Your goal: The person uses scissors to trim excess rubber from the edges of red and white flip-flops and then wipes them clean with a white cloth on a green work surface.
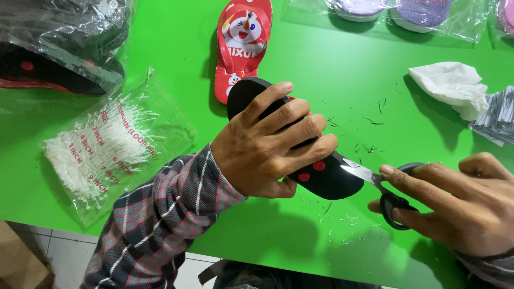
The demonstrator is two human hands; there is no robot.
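Note:
My left hand [267,150] grips a small flip-flop [332,179] turned sole up, its black sole showing two red strap plugs. My right hand [460,206] holds black-handled scissors [388,195], whose blades point left and touch the heel end of that sole. A second, matching red flip-flop [241,45] with a cartoon print lies face up on the green table [332,75] just behind my left hand. Small black and white trimmings are scattered on the table around the scissors.
A clear bag of white loop pins [101,150] lies at the left. Plastic-wrapped black footwear [53,59] sits at the far left. Bagged purple slippers [385,13] lie along the back edge. A crumpled white tissue [452,85] and a grey stack [498,120] are at the right.

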